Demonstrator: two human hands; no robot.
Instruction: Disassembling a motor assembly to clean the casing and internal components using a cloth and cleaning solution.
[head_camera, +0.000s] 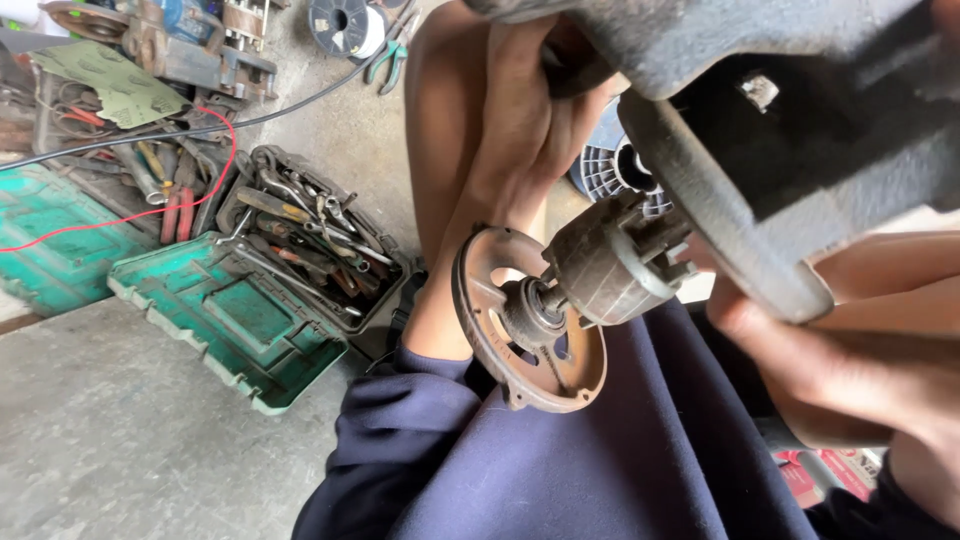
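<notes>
A big dark grey cast motor housing (800, 130) fills the top right, close to the camera. My left hand (525, 110) grips its upper left end, and my right hand (840, 385) holds it from below at the right. Beside the housing's round rim lies a rusty rotor (610, 262) on a shaft, joined to a round rusty end cover (490, 330). The cover rests against my left forearm, over my dark blue lap. Whether the rotor's far end is inside the housing is hidden. A dark ribbed fan (600, 165) shows behind the rotor.
On the concrete floor at left lies an open green tool case (235, 325). Beside it is a black tray (390, 285) of wrenches and screwdrivers. A red wire (215, 180) and a black cable (300, 105) cross more tools. Teal pliers (388, 62) lie at the top.
</notes>
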